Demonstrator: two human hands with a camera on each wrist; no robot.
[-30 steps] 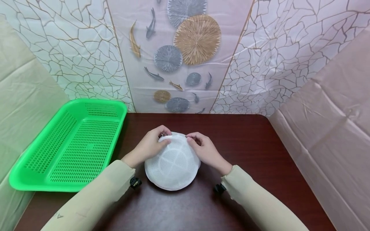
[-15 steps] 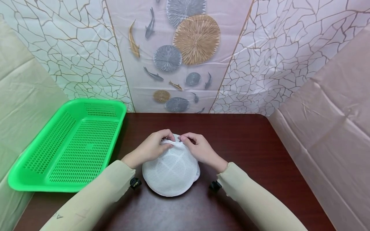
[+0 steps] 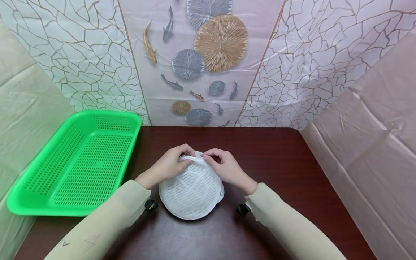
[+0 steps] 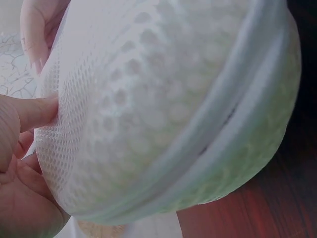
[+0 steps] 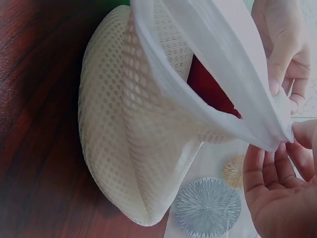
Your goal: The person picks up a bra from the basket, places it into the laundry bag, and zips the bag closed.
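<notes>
Mesh laundry bag [image 3: 191, 193], white and rounded, sits near the middle of a dark brown table [image 3: 279, 162], its body reaching toward the person from the far end, where left hand [image 3: 172, 164] and right hand [image 3: 226, 167], equally near, pinch it side by side.

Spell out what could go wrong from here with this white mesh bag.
1. The left hand and right hand pinch the white mesh bag at its edge with thumb and fingers, so that edge might slip free.
2. In the right wrist view the white edging gapes, so anything inside could spill out.
3. The soft mesh folds between the hands and might crease.
</notes>
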